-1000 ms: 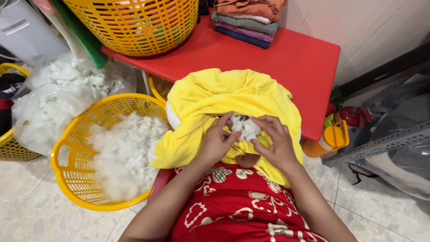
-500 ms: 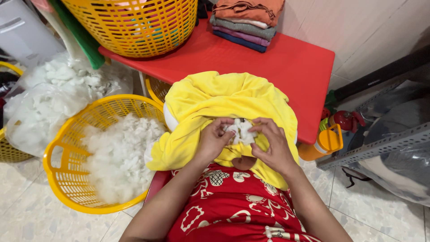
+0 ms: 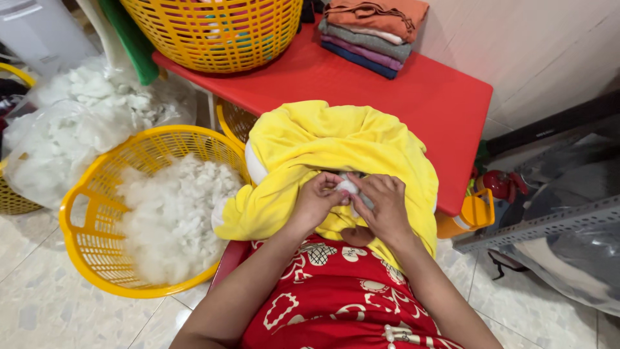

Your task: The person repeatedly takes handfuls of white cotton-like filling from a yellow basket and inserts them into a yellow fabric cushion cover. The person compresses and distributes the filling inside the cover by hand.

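At frame centre, your left hand [image 3: 318, 201] and right hand [image 3: 385, 208] meet on a plush yellow fabric cover [image 3: 336, 152] bunched in your lap. Fingertips of both pinch a small white stuffing tuft [image 3: 349, 187] at its opening. Left of centre, a round yellow lattice basket [image 3: 97, 226] holds fluffy white fibre fill [image 3: 171, 216]. Upper right: smooth red table [image 3: 426, 103] with folded cloths [image 3: 374, 32].

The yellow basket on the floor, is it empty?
No, the yellow basket on the floor holds a heap of white stuffing.
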